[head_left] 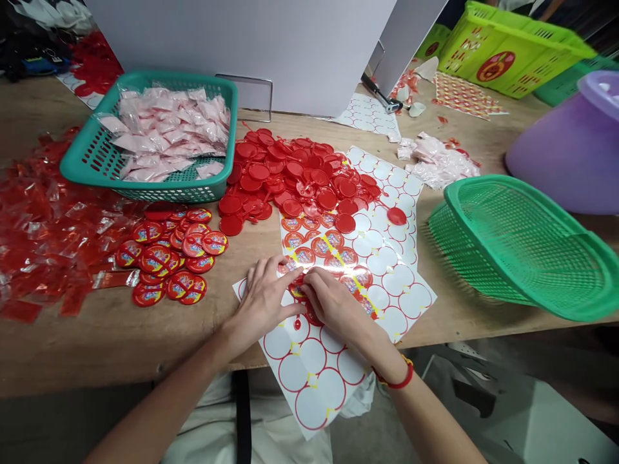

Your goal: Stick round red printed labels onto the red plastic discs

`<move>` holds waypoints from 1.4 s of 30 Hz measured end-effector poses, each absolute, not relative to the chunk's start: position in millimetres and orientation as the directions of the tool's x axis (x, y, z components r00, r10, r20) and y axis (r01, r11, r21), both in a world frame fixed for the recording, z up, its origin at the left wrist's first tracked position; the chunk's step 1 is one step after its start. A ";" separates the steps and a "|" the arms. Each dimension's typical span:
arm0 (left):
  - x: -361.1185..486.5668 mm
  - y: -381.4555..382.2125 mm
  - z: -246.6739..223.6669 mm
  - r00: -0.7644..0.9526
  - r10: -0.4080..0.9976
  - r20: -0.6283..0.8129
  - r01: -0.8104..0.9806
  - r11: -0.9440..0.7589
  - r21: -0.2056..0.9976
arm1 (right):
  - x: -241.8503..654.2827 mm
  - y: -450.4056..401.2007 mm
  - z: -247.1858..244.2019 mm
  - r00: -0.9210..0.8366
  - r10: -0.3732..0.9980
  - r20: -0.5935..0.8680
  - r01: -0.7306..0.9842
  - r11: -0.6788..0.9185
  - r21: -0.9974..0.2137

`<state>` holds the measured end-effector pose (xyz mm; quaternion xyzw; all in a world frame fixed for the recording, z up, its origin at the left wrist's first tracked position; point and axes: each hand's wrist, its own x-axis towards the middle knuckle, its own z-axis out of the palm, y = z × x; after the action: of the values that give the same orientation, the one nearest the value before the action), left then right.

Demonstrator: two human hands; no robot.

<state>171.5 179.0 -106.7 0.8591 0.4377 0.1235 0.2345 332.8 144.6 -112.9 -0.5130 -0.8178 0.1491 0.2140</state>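
Under both hands lies a sheet of round stickers (333,251), printed red, blue and yellow, with rows of white circles where the backing shows. My left hand (264,293) rests on the sheet's left part, fingers stretched and thumb apart. Close beside it, my right hand (333,303) is closed in a pinch at the edge of a round sticker (296,290); its fingertips are partly hidden. Just below the hands a small red ring-shaped piece (297,324) sits on the sheet. Red plastic discs (294,171) are heaped over the sheet's far end. To the left are stickered discs (169,251).
A teal basket (68,164) holds small pink packets (169,129). Red clear packets (53,225) cover the table's left side. At right stand a green basket (512,290) and a purple bucket (556,151). A white panel (242,51) blocks the back; a yellow-green crate (512,48) stands behind.
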 end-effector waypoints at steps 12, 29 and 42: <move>176.0 176.6 -111.4 0.550 0.833 0.065 0.608 -0.453 0.653 | 325.8 144.1 -115.1 -0.086 0.968 0.234 0.801 0.207 -0.561; 177.2 173.4 -90.8 0.356 0.878 -0.321 -0.144 0.391 0.909 | 329.2 141.3 -98.0 0.052 0.995 -0.091 0.050 -0.093 -0.994; 183.7 159.4 -89.7 0.211 0.941 -0.266 -0.188 0.306 0.933 | 319.6 136.7 -94.2 0.033 0.999 0.016 -0.064 0.018 -0.998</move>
<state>183.7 159.4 -89.7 0.4073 0.4619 0.4257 0.6630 319.6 136.7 -94.2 -0.4874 -0.4796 0.5035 0.5282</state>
